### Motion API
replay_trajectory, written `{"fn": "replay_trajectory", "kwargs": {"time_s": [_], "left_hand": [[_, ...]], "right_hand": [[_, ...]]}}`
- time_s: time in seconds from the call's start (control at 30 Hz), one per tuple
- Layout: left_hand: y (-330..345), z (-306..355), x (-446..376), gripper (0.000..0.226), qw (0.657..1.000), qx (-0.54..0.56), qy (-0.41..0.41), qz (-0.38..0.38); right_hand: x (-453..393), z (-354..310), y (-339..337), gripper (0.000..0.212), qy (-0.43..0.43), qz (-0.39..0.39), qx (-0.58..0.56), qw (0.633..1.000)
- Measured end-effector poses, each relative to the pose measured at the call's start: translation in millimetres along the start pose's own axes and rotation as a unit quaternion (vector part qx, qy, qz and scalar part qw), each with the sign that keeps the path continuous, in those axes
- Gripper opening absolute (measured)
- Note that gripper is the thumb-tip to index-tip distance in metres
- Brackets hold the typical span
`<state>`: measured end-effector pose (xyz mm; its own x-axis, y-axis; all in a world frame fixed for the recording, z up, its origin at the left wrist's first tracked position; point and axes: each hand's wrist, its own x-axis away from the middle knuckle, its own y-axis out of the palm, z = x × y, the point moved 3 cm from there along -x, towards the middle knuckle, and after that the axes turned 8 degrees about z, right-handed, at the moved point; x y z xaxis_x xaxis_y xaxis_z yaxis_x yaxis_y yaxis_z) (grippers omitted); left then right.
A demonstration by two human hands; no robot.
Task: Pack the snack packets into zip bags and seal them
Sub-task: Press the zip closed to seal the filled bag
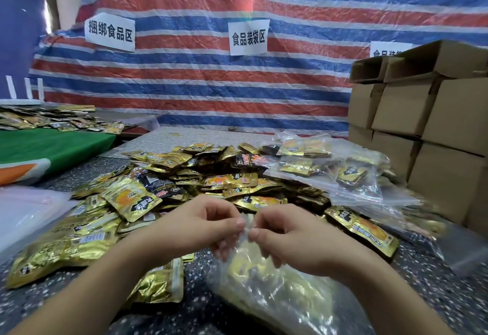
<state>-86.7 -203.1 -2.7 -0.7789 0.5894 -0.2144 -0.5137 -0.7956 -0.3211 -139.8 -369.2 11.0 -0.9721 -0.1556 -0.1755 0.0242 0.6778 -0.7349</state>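
A clear zip bag point(266, 289) holding gold snack packets hangs in front of me above the speckled table. My left hand point(195, 229) and my right hand point(287, 231) both pinch its top edge, fingertips almost touching at the middle. A big heap of loose gold and black snack packets point(184, 184) covers the table just beyond my hands. Filled zip bags point(330, 170) lie piled at the right of the heap.
Stacked cardboard boxes point(422, 123) stand at the right. Flat empty zip bags point(29, 210) lie at the left edge. A green cloth point(45, 147) with more packets behind it covers the neighbouring table. A striped tarp with paper signs point(248, 36) closes the back.
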Motion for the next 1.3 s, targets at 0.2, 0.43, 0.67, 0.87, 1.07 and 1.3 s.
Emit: {"fn": "replay_trajectory", "kwargs": {"time_s": [0.2,0.43,0.67,0.87,1.07,1.3], "left_hand": [[5.5,-14.3,1.3,0.014,0.999,-0.031,-0.008,-0.018],[8.6,-12.5,3.7,0.020,1.000,-0.024,-0.007,-0.003],[10.5,-10.0,4.7,0.020,0.999,-0.034,0.001,0.008],[11.0,-10.0,4.3,0.019,0.999,-0.051,0.014,0.010],[10.0,-10.4,4.2,0.020,0.999,-0.048,0.000,0.000],[12.6,-10.4,4.6,0.020,0.997,-0.076,0.022,0.020]], "right_hand": [[0.0,11.5,15.8,0.021,0.034,-0.007,-0.070,0.997],[4.1,10.4,16.2,0.022,0.055,0.007,-0.110,0.992],[4.4,10.7,15.7,0.020,0.042,0.024,-0.141,0.989],[2.7,10.8,16.7,0.018,0.058,0.012,-0.147,0.987],[2.9,10.2,16.0,0.018,0.070,0.008,-0.148,0.986],[3.6,9.9,16.6,0.021,0.040,0.038,-0.098,0.994]]}}
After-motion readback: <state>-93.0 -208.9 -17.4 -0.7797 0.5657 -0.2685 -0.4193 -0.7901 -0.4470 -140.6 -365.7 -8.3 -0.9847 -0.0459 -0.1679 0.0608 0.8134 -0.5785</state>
